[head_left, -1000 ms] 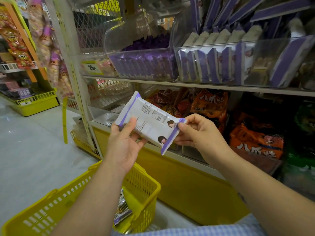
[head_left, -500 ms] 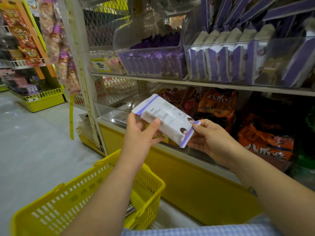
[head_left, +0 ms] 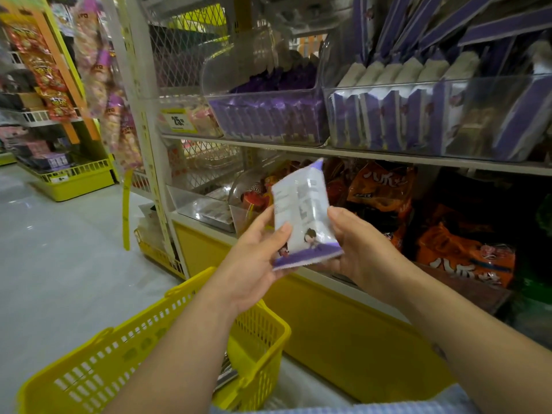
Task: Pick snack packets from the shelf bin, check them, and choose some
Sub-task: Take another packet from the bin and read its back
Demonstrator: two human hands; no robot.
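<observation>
Two hands, left hand (head_left: 254, 258) and right hand (head_left: 361, 249), grip one packet (head_left: 301, 213)

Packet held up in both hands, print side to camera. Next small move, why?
Probably lower the packet into the yellow basket with the left hand, releasing the right hand. Both hands hold it upright, printed back toward the camera, so checking looks underway; the basket sits open just below the left arm.

Even overhead store light, bright on the pale floor (head_left: 59, 279). Lower shelf recess (head_left: 466, 198) dim; orange bags (head_left: 460, 252) in shadow. Soft glare on the clear bin (head_left: 260, 70). Print on the packet (head_left: 301, 210) smeared by blur, hanging goods (head_left: 98, 70) likewise. Wide-angle bending at the edges; white upright (head_left: 140, 115) leans.
</observation>
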